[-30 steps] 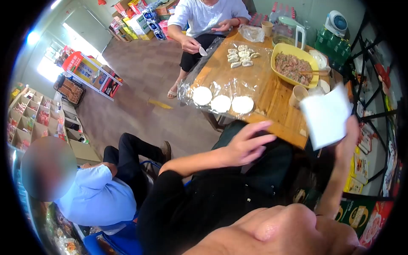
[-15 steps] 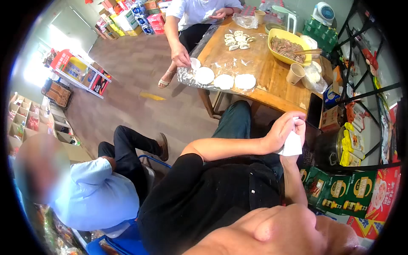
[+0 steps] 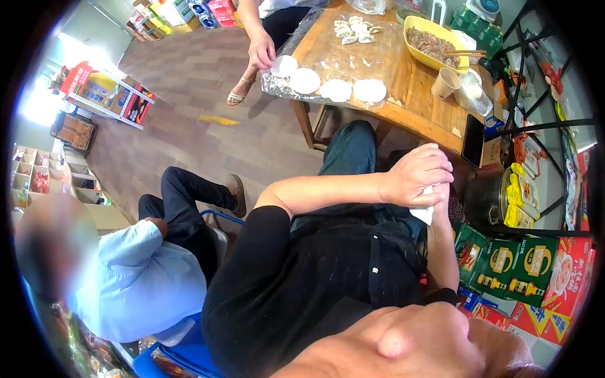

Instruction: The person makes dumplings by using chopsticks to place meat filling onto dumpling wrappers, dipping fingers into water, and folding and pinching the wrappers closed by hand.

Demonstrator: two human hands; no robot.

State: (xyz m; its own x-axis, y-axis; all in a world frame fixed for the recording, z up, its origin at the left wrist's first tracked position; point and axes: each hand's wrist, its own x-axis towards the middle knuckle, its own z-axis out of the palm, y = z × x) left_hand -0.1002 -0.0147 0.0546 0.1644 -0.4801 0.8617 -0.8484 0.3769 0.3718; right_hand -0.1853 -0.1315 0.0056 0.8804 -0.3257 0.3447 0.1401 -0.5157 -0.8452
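My left hand [image 3: 417,175] is closed over my right hand [image 3: 442,191] beside the table's near right corner. A crumpled white tissue [image 3: 422,215] is squeezed between them, its loose end hanging below the fingers. Most of my right hand's fingers are hidden behind the left. On the wooden table [image 3: 384,79], round white dough wrappers [image 3: 336,90] lie in a row along the plastic-covered edge. Another person's hand [image 3: 261,51] touches the leftmost wrapper [image 3: 284,66]. Folded dumplings [image 3: 357,30] sit farther back, near a yellow bowl [image 3: 413,24] of minced filling with chopsticks [image 3: 465,53] across its rim.
A paper cup [image 3: 445,83], a plastic bag [image 3: 474,94] and a black phone [image 3: 472,140] stand or lie at the table's right side. Shelving [image 3: 547,127] with packets rises on the right. A seated person in a light blue shirt [image 3: 145,283] is at my left.
My left hand has wrapped further over my right, so less of the tissue shows. The other person's leftmost wrapper, tilted before, now lies flatter. The whole view has shifted, with the table higher in it.
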